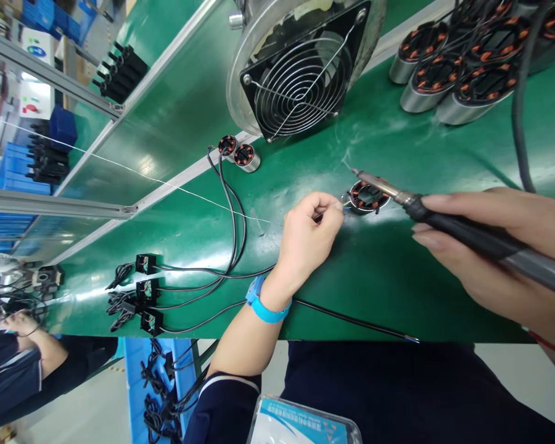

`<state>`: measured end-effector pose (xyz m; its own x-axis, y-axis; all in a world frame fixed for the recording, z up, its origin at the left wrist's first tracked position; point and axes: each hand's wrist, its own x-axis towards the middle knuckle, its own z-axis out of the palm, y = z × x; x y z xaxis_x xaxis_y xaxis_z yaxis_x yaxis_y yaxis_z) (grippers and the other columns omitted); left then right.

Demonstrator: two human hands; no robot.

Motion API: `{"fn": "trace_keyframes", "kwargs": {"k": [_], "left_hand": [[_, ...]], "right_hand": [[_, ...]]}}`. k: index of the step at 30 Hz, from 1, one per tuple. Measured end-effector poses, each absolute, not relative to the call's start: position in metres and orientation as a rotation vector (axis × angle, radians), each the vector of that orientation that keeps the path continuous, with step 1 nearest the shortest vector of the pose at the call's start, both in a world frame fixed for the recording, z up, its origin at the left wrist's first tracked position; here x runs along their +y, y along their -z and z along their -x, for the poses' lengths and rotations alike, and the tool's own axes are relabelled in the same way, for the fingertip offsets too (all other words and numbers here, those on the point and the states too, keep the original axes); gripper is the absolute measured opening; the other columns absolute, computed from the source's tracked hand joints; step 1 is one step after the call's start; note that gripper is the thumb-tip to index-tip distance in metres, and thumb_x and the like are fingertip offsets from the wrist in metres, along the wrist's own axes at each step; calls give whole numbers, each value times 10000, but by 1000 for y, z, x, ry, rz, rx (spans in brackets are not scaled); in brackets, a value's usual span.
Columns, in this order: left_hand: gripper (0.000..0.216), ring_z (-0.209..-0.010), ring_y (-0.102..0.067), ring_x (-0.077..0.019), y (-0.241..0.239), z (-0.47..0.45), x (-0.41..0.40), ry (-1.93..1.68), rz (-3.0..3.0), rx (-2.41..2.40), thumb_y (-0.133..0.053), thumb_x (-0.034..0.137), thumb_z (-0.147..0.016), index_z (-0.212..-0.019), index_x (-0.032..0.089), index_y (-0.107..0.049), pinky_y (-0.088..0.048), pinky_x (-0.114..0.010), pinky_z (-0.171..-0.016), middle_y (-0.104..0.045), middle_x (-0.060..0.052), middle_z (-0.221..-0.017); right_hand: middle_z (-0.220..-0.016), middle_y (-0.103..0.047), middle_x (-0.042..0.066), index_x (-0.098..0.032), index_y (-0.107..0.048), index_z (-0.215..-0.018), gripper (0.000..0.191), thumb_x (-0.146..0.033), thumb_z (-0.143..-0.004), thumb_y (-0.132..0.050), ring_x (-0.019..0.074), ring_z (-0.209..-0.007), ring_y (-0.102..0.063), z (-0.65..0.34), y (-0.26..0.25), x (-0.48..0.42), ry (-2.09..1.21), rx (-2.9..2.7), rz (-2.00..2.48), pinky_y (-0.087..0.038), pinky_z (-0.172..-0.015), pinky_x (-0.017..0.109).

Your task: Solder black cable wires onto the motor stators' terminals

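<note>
My right hand (485,246) grips a soldering iron (462,231), its tip pointing left just above a motor stator (369,196) with copper windings. Smoke curls up near the tip. Beside the stator, my left hand (312,231), with a blue wrist strap (264,303), has its fingers pinched on the end of a black cable, whose thin coloured wires reach the stator's left edge. A thin, pale solder wire (166,183) comes in from the upper left toward this hand; whether the fingers hold it too is hidden.
A fan with a wire guard (300,92) stands behind the stator. Several stators in metal shells (428,80) sit at back right, two smaller ones (246,157) at centre. Black boxes with cables (150,290) lie left; another cable (351,317) runs along the front. A co-worker's hands (21,324) show far left.
</note>
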<state>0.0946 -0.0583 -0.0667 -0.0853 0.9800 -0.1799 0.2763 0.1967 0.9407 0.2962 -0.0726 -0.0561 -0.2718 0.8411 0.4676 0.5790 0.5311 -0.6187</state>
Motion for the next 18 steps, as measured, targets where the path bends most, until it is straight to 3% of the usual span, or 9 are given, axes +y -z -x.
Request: {"fn": "trace_keyframes", "kwargs": {"k": [4,9,14,18], "left_hand": [[111,-635,-540,-84,68,-94,-59,-977,-1247,1538,-598,168,-860,-751,180,-616,-420,-214,-621,-617,38,-671],[102,-634,-552,-81,68,-94,-59,-977,-1252,1547,-599,157,-852,-754,175,-618,-423,-214,-624,-630,38,-679],[109,-654,-572,-81,66,-95,-57,-945,-1223,1560,-596,141,-851,-748,176,-607,-443,-217,-659,-642,36,-689],[111,-645,-566,-79,66,-95,-57,-955,-1221,1543,-592,145,-849,-743,177,-601,-442,-217,-651,-637,38,-683]], "right_hand": [[-1166,-745,17,-302,-614,-1344,351,-443,-1028,-555,174,-952,-735,-293,42,-58,-520,-1999,1233,-581,-754,269],[-1021,-766,-5,-286,-607,-1334,343,-371,-1009,-536,179,-844,-743,-281,47,-36,-656,-2038,1186,-576,-704,275],[-1101,-750,-2,-330,-499,-1419,468,-339,-956,-563,260,-1096,-694,-270,73,-36,-602,-1946,1157,-556,-934,416],[-1100,-747,7,-325,-478,-1421,499,-285,-935,-581,269,-1141,-678,-269,79,-38,-601,-1970,1102,-538,-986,460]]}}
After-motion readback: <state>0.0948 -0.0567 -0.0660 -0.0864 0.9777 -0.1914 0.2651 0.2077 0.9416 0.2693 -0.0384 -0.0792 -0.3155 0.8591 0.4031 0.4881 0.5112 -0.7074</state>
